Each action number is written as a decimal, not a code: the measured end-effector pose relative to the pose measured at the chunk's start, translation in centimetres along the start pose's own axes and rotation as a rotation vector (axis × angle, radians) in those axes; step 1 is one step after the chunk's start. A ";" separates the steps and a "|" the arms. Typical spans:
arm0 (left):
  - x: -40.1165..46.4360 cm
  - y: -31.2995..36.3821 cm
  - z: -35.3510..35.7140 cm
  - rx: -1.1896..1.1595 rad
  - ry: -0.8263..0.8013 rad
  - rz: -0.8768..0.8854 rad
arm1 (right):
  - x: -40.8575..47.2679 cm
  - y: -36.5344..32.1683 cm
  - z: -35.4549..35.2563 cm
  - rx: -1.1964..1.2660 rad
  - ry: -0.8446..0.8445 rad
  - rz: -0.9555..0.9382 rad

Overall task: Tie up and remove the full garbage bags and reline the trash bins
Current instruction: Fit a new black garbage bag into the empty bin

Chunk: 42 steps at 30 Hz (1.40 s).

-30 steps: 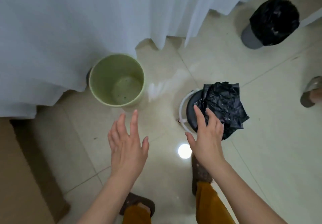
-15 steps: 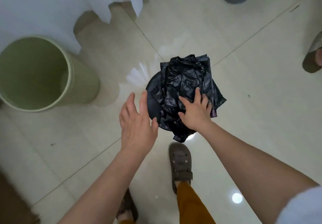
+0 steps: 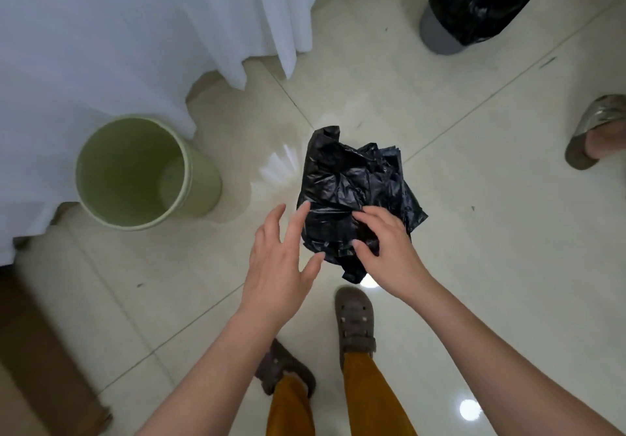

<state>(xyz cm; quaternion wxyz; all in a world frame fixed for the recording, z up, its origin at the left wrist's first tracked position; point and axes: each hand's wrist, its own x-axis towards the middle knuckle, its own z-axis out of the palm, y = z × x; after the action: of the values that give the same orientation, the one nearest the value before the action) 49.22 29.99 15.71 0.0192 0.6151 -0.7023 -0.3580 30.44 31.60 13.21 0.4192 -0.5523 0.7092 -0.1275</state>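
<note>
R hand (image 3: 386,252) grips the black bags (image 3: 355,191), a crumpled wad: thumb and fingers curled into the plastic at its near edge. Wad sits mid-floor; cannot tell if it's lifted or resting on sth beneath. L hand (image 3: 277,259) just beside wad's left edge, fingers straight and spread wide, index tip touching or nearly touching the plastic, holding nothing.

Green bin (image 3: 135,171) upright on the floor (image 3: 491,266) left of the wad, well apart from it, unlined, inside bare, hard against the hem of a white curtain (image 3: 118,29) that covers the top-left. Grey bin (image 3: 474,5) at the floor's far-right edge, lined w/ a black bag pulled over its rim.

Person's feet in brown sandals (image 3: 354,323) below the hands, mustard trousers (image 3: 366,398) above them. Another sandalled foot (image 3: 599,130) at the right edge. Brown board or box (image 3: 37,351) along the bottom-left corner; cannot tell which. Tile is glossy, pale, w/ light glare near the wad and bottom right.
</note>
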 end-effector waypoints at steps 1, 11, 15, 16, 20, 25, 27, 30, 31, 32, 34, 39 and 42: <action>-0.4 0.1 -0.9 -0.028 -0.015 0.041 | -0.7 -1.6 -0.7 0.063 -0.002 -0.001; -4.0 -2.6 -9.0 -0.435 0.141 0.013 | -3.7 -15.5 -2.4 0.774 -0.102 0.200; -5.2 -4.6 -11.4 -0.685 0.230 -0.277 | -3.9 -18.6 -0.9 0.858 -0.128 0.161; -5.4 -5.0 -11.9 -0.763 0.261 -0.343 | -4.0 -19.0 -0.4 0.808 -0.114 0.146; -6.7 -6.5 -13.3 -1.022 0.281 -0.507 | -5.2 -20.2 2.2 0.669 -0.247 0.158; -8.7 -7.1 -13.8 -1.210 0.117 -0.555 | -6.9 -21.4 5.8 0.620 -0.211 0.158; -9.5 -7.4 -13.9 -1.181 0.153 -0.588 | -7.0 -21.6 6.2 0.616 -0.130 0.223; -10.4 -8.1 -14.5 -1.213 0.249 -0.694 | -6.8 -21.3 6.1 0.658 -0.032 0.300; -10.7 -8.6 -14.7 -1.248 0.278 -0.737 | -6.7 -21.1 5.9 0.677 0.000 0.317; -11.0 -9.1 -15.0 -1.282 0.308 -0.783 | -6.6 -20.9 5.6 0.706 0.027 0.335; -11.6 -10.0 -15.5 -1.364 0.379 -0.869 | -6.5 -20.6 5.0 0.775 0.070 0.388; -13.0 -11.7 -16.3 -1.468 0.423 -0.918 | -6.7 -20.1 3.6 0.897 0.160 0.401; -13.7 -11.8 -16.1 -1.461 0.338 -0.897 | -7.3 -20.9 3.5 0.830 0.107 0.310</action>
<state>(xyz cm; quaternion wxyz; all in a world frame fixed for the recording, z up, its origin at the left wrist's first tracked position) 70.09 34.40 27.13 0.3700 0.7119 0.0234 -0.5964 47.43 31.60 27.84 0.5820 -0.2170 0.6933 -0.3653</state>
